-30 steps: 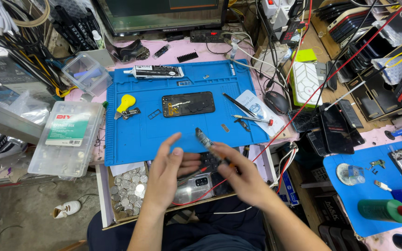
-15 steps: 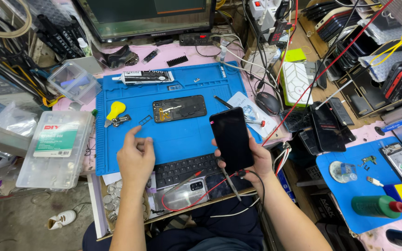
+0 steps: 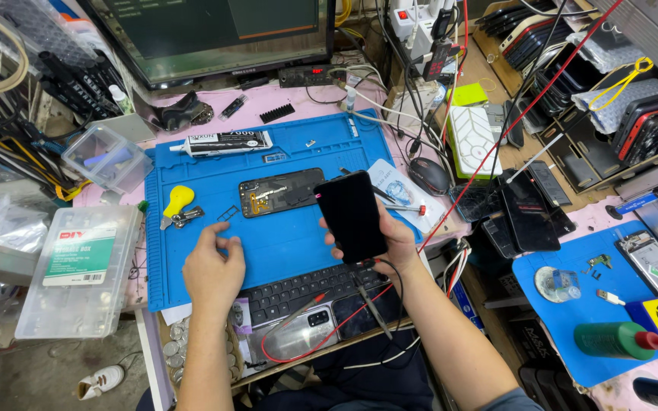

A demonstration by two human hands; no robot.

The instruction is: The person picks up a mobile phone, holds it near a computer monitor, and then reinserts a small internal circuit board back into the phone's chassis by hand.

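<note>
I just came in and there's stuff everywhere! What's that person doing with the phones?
A person sits at a crowded repair bench. Their right hand holds up a dark phone, screen blank, above the blue work mat. Their left hand rests on the mat's near edge, fingers curled, beside a small metal frame. Another phone with its back off lies on the mat, with a yellow tool nearby.

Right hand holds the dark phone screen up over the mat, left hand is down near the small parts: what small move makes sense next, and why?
Probably lower the phone screen toward the opened phone body on the blue mat: the right hand holds it just beside that body, while the left hand rests empty.
</note>
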